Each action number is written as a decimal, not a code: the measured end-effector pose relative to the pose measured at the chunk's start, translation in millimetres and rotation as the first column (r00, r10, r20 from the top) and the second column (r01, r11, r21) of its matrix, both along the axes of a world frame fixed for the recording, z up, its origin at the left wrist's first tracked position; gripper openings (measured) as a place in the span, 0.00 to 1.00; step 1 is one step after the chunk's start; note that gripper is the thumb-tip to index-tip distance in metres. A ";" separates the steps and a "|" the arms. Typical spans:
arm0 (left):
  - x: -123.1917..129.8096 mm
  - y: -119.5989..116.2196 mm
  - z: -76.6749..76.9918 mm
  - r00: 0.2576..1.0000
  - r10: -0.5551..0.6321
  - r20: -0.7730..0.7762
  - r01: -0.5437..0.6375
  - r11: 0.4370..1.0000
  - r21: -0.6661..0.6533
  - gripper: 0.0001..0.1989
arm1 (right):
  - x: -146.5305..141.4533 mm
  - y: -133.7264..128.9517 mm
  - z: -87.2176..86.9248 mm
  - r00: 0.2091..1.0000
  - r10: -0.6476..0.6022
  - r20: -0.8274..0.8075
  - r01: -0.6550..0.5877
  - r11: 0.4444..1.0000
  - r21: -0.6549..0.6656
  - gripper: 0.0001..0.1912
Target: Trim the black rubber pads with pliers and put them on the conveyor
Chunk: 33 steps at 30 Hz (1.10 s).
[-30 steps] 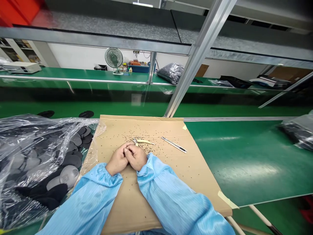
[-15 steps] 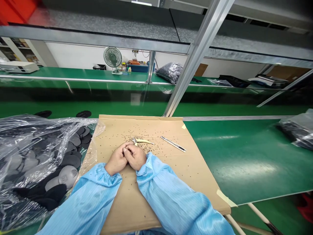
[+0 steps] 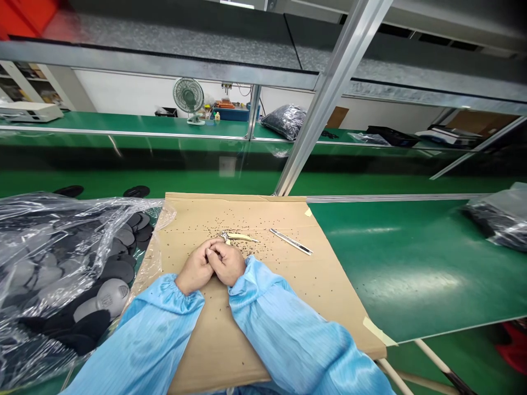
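Observation:
My left hand [image 3: 196,269] and my right hand [image 3: 226,264] rest together over the brown cardboard sheet [image 3: 329,307], fingers curled and touching. Whether anything is between them is hidden. Just beyond the hands lie yellow-handled pliers [image 3: 242,237], their metal jaws toward the left. A slim cutter knife [image 3: 291,241] lies at an angle to the right of the pliers. Many tiny black bits are scattered on the cardboard around the hands and tools.
Clear plastic bags [image 3: 82,219] with dark and grey oval pads [image 3: 112,296] are at left. A metal post [image 3: 304,148] rises behind the cardboard. Another wrapped bundle [image 3: 502,219] sits at far right. A fan [image 3: 188,96] stands on the rear bench.

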<state>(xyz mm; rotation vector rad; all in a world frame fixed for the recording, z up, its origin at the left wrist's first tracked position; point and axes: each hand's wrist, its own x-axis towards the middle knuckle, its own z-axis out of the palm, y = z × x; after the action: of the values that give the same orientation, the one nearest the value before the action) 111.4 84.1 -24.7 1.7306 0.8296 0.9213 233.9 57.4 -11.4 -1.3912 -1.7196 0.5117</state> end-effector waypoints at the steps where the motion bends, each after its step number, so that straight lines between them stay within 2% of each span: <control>1: -0.2 -0.1 -0.1 1.000 -0.001 0.001 0.001 1.000 0.000 0.24 | 0.1 0.0 0.1 1.000 0.001 -0.002 -0.001 1.000 0.004 0.11; 33: 0.1 0.0 1.8 1.000 0.006 -0.015 -0.006 1.000 -0.010 0.24 | 0.2 -0.2 0.2 1.000 0.002 0.029 -0.001 0.999 -0.034 0.10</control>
<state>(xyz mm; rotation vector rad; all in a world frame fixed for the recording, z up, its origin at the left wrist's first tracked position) 111.5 84.1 -22.9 1.7292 0.8480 0.9080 234.1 57.2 -11.2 -1.4276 -1.7433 0.5260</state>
